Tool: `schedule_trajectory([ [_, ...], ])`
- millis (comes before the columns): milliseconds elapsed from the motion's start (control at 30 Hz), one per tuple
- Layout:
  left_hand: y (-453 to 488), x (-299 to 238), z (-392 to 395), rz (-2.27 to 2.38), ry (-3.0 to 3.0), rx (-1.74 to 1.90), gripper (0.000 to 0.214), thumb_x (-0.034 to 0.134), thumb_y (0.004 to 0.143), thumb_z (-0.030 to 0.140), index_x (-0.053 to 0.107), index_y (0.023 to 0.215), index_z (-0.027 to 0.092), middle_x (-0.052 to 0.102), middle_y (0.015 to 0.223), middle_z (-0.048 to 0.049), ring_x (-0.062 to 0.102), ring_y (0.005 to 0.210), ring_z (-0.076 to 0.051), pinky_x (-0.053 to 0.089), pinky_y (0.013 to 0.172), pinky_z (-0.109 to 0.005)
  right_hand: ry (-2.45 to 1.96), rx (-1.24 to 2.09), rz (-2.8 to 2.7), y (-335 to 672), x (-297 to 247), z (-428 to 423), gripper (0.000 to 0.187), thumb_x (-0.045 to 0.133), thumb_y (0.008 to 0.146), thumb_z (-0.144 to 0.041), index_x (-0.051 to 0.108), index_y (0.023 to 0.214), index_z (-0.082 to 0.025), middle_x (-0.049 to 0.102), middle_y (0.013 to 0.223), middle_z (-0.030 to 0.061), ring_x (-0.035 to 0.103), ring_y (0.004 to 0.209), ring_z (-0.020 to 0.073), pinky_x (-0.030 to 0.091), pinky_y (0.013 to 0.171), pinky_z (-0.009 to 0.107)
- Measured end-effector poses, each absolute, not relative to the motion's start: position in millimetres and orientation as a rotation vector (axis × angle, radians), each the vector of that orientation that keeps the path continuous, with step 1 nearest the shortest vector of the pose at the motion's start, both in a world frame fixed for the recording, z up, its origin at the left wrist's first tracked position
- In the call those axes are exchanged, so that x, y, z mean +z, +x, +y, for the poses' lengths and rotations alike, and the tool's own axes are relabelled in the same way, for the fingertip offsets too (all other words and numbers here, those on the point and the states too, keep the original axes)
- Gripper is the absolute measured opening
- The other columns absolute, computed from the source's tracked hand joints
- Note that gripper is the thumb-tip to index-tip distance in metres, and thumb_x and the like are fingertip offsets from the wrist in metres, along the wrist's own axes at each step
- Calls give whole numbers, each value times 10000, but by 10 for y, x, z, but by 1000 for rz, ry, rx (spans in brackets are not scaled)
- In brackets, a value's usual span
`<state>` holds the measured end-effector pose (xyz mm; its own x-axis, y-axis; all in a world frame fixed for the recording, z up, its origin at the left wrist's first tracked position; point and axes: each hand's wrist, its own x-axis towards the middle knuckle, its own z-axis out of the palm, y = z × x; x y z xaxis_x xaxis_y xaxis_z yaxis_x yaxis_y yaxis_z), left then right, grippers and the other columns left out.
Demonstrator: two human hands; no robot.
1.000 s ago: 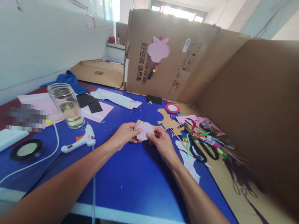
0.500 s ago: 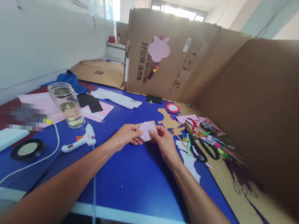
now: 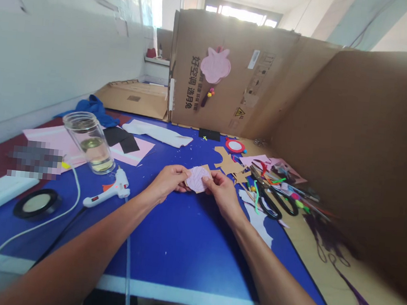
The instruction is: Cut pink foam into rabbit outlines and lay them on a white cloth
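Between my two hands is a small round lilac piece (image 3: 197, 178), with faint lines on its face and a tan cardboard piece (image 3: 205, 167) showing behind its edges. My left hand (image 3: 174, 178) pinches the left edge, thumb on top and fingers underneath. On the opposite edge, my right hand (image 3: 219, 184) grips with its thumb pressed on the lilac face. Both hands are held over the middle of the blue table (image 3: 166, 235). Left of them rests a white glue gun (image 3: 113, 190), its small red light lit.
A glass jar (image 3: 94, 147) of pale liquid and a black tape roll (image 3: 37, 203) stand to the left. Black-handled scissors (image 3: 274, 202) lie among cardboard and paper scraps (image 3: 228, 162) at right. A large cardboard box (image 3: 228, 78) walls off the back and right.
My left thumb has shifted up and left to the edge of the lilac piece, and its fingers have drawn closer in. My right hand stays almost still.
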<state>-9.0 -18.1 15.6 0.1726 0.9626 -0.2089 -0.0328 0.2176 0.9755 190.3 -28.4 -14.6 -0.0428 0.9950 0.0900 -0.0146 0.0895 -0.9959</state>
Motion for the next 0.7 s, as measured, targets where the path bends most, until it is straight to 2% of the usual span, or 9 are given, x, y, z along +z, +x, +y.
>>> schedule_trajectory([
  [233,-107,162,-176,1145,1093,1034,195,824,853,293,686,792,170,736,658,-40,699,587,-131,554,601,-220,-1112,1175,-1255,1889,-89,-329,396,834,794,-570,737,945,-217,709,784,18,565,632,159,448,617,300],
  [333,-102,162,-182,1139,1090,1052,200,825,853,285,677,781,171,735,664,-35,693,580,-126,557,610,-225,-1124,1198,-1254,1888,-91,-334,399,852,767,-575,706,882,-222,687,738,11,582,635,169,475,631,309],
  [433,-88,162,-188,1152,1099,1047,184,799,877,270,676,787,167,738,671,-38,696,582,-126,547,603,-219,-1125,1186,-1249,1892,-107,-326,388,852,758,-566,673,826,-228,653,688,-3,563,611,165,459,612,305],
  [600,-69,175,-190,1148,1109,1006,134,765,925,295,710,916,174,762,703,-39,721,593,-146,536,575,-224,-1114,1186,-1265,1887,-107,-324,362,842,774,-538,665,818,-226,630,655,-13,542,598,157,433,594,294],
  [700,-72,175,-187,1165,1142,994,131,719,952,235,696,848,160,750,671,-46,714,582,-131,532,584,-211,-1107,1180,-1262,1884,-105,-324,367,844,768,-538,659,808,-224,620,659,-16,525,591,150,421,589,291],
])
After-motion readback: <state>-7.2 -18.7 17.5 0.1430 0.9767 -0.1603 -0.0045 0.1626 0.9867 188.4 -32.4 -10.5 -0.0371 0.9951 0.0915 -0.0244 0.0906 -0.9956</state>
